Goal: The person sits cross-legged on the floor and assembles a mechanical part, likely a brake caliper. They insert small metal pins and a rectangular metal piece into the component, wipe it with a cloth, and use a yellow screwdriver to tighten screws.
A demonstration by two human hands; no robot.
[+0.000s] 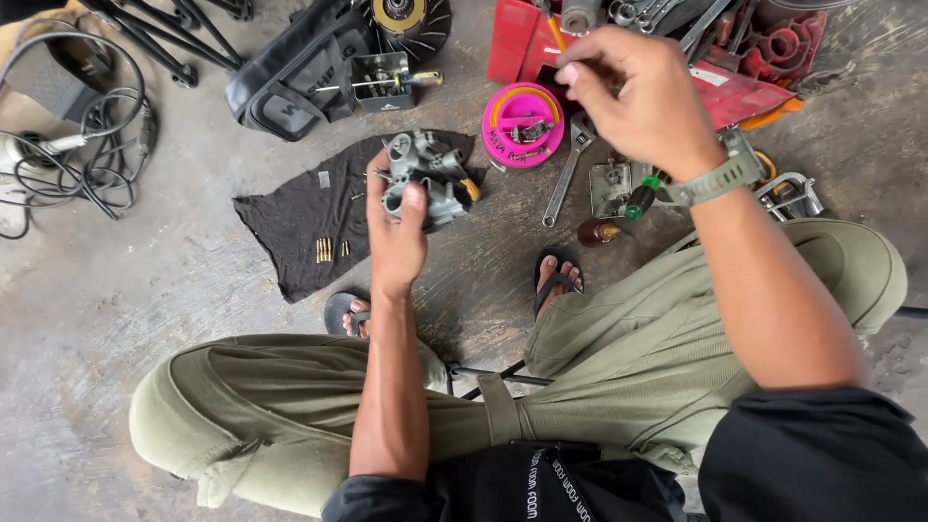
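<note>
Grey metal carburetor (426, 179) is gripped by left hand (396, 232); judged heavy, rigid, best held by body. Right hand (638, 97) pinched, contents unclear.

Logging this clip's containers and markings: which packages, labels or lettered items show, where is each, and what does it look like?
Round pink container: on the floor right of the grey carburetor that the left hand holds; handwritten marking on its side.
Red toolbox tray: top centre, beyond the raised right hand; white sticker on the red lid nearby.
Black bag: top left of centre; pale lettering.
No screens or signs.
</note>
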